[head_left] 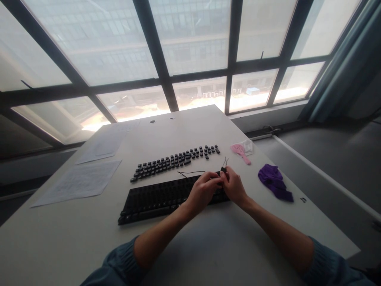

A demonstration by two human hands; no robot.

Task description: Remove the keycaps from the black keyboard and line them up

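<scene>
A black keyboard (154, 198) lies in front of me, with most of its keycaps off and some left along its near edge. Over its right part, my right hand (234, 186) is closed on a wire keycap puller (224, 168), whose two thin prongs point up and away. My left hand (205, 187) is right beside it with fingers pinched together, close to the puller's lower end. What sits between the left fingertips is hidden. Behind the keyboard, loose black keycaps (169, 162) stand in slanting rows. A thin black cable (187, 173) runs from the keyboard's back edge.
Papers (80, 180) lie at the left of the white table (190, 254). To the right are a pink hairbrush (240, 151) on a clear wrapper (248, 146), a purple cloth (274, 182) and a small black item (303, 200) near the table's edge. Windows stand behind.
</scene>
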